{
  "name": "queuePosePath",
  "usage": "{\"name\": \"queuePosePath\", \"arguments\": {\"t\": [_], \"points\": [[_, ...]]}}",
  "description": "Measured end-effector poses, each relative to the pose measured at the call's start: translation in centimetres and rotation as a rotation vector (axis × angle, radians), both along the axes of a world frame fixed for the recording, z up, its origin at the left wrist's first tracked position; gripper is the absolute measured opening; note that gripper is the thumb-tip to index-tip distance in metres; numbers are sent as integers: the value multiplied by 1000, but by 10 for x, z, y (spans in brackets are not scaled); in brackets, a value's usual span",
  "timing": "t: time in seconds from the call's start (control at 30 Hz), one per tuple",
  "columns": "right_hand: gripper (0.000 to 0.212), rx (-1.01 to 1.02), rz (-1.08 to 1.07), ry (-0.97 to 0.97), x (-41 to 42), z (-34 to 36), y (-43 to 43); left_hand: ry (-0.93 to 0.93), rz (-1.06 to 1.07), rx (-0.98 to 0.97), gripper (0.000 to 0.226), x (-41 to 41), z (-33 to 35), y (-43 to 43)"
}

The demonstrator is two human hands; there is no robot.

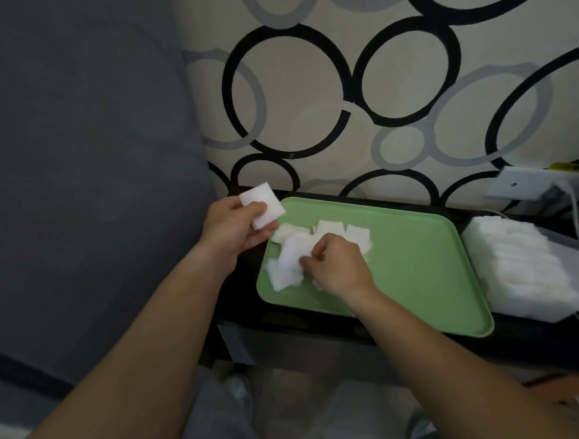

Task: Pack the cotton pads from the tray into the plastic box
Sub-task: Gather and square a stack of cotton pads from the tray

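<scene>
Gathering pads off the tray (413,259) | left hand (234,230) pinches a stack (261,204) | right hand (338,262) curls on the loose pile (289,253) | next, I'd guess: carry to box (520,265), far right

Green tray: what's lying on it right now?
A loose heap of white cotton pads lies on the green tray's left part. The right hand pinches at the heap and hides any pads beneath it. The left hand holds other pads beside the tray.

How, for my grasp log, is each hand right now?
Left hand: holds a few stacked cotton pads.
Right hand: fingers pinch a loose pad on the green tray.
</scene>
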State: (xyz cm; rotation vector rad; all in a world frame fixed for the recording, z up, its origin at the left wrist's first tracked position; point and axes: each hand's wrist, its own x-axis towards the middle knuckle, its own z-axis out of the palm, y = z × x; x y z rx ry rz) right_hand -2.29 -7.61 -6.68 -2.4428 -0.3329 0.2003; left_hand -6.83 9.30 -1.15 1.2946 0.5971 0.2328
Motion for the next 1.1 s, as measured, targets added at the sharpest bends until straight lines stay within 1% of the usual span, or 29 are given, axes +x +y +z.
{"name": "queuePosePath", "arguments": {"t": [0.1, 0.13, 0.2, 0.3, 0.4, 0.6, 0.73, 0.8, 0.9, 0.97, 1.03, 1.1], "points": [[49, -91, -63, -56, 2, 6, 10, 7, -80, 82, 17, 5, -2, -6], [54, -113, -70, -56, 4, 6, 14, 5, -105, 106, 16, 7, -2, -6], [58, -147, -62, -50, 4, 6, 19, -2, -135, 140, 17, 11, -2, -8], [54, -122, -41, -22, 4, 4, 22, -2, -147, 174, 15, 14, -4, -5], [54, 3, -39, 67, 10, 9, 18, 6, -147, 194, 17, 16, -5, 0], [50, 127, -16, 257, 23, 19, -19, 35, -184, 242, 19, 19, -7, 3], [50, 39, -5, 285, 30, 18, -37, 47, -230, 284, 17, 22, -10, -3], [45, 42, -4, 327, 31, 19, -44, 46, -263, 268, 14, 24, -11, -9], [23, 133, -4, 411, 33, 25, -51, 43, -306, 222, 13, 26, -12, -18], [16, 193, -1, 438, 34, 27, -57, 41, -318, 186, 11, 28, -12, -25], [11, 328, -17, 460, 35, 30, -63, 41, -324, 165, 9, 29, -11, -30], [13, 520, -48, 466, 36, 33, -68, 48, -325, 158, 12, 30, -12, -34]]}}
